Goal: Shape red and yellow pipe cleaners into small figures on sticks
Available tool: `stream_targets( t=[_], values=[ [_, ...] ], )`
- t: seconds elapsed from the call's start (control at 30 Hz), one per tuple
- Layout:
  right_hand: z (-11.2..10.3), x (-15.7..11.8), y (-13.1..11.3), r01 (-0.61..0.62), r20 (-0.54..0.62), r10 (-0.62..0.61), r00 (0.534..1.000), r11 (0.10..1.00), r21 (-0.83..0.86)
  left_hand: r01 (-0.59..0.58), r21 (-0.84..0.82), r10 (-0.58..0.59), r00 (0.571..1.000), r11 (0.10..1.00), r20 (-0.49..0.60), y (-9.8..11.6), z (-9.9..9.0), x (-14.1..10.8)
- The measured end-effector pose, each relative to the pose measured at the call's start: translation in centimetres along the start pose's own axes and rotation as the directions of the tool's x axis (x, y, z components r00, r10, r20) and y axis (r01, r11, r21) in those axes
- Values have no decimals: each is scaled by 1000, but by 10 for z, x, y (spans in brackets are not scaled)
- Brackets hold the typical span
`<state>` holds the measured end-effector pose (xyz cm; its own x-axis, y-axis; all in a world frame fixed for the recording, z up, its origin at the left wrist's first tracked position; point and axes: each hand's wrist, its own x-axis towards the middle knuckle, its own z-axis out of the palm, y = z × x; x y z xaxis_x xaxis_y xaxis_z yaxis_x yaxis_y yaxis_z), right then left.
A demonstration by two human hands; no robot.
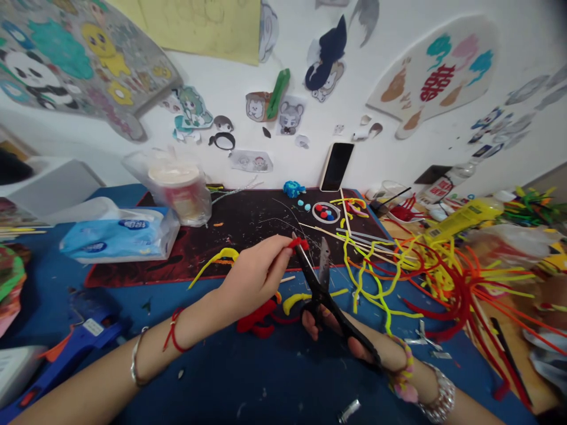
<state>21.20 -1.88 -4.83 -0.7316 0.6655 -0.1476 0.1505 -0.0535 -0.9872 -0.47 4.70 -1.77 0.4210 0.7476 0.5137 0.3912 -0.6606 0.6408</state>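
Observation:
My left hand (261,268) is closed in a pinch on a short red pipe cleaner (299,242), held up over the dark mat. My right hand (330,326) grips black-handled scissors (322,289), whose blades stand apart and point away from me. One blade's tip touches or lies just behind the red piece; I cannot tell which. Below my left hand, a red fuzzy bundle (259,319) rests on the blue tabletop. A short yellow pipe cleaner (292,302) lies beside the scissors. The right fingers are partly hidden by the handles.
Yellow, orange and red pipe cleaners (460,289) spread across the right side. A blue glue gun (88,330) and a tissue pack (119,236) lie left. Behind are a bagged cup (177,189), a round dish of beads (326,205) and a phone (337,167) against the wall.

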Motion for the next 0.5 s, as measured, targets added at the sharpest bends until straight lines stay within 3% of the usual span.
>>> stream_targets(
  t=[0.1, 0.3, 0.5],
  values=[
    [1, -3, -7, -19, -29, 20, 999, 999, 49, -40, 50, 41, 999, 998, -17, -1, -2, 1],
    [8, -1, -12, 50, -56, -40, 998, 980, 194, -237, 288, 220, 971, 928, 92, -11, -4, 1],
    [12, -3, -22, 21, -91, -7, 996, 989, 148, -274, 403, 272, 960, 873, 64, -10, 1, -2]
  ],
)
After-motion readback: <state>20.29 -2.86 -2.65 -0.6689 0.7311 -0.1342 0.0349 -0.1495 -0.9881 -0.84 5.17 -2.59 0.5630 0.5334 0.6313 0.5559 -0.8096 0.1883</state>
